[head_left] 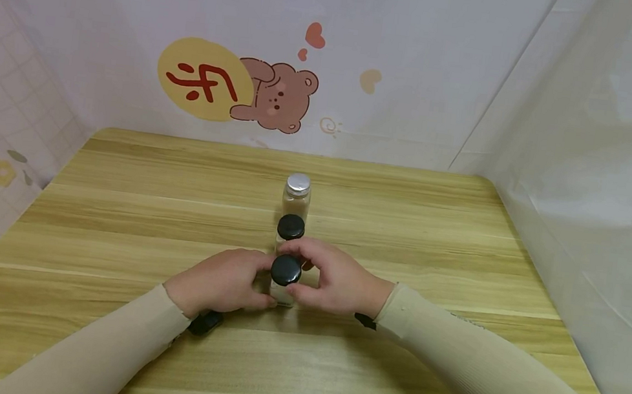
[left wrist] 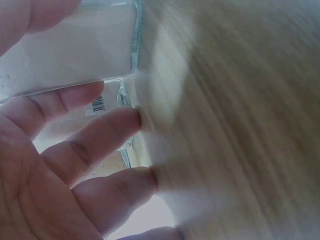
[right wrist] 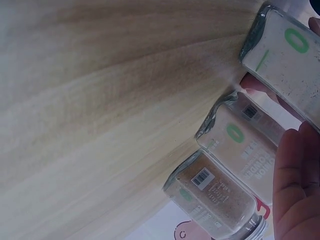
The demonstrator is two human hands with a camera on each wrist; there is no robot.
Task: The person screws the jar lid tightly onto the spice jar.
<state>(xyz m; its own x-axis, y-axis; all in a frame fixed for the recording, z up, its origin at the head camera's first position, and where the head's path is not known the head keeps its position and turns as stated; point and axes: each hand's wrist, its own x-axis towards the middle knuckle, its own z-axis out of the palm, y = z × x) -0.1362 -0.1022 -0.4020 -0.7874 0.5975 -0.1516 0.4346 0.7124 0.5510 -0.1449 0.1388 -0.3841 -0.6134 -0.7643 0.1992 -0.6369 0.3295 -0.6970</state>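
Note:
A clear glass jar with a black lid and pale powder inside stands nearest on the wooden table. My left hand pinches its left side, thumb in front and index finger behind, as the left wrist view shows. From the other side my right hand curls round the same jar, thumb at its front and fingers behind. Directly beyond stands a second black-lidded jar, partly hidden by the right fingers. Last in the row is a silver-lidded jar holding brownish powder; its barcode label shows in the right wrist view.
The wood-grain table meets a white wall sheet printed with a bear at the back. Another white sheet hangs along the right edge. A small black object lies under the left wrist.

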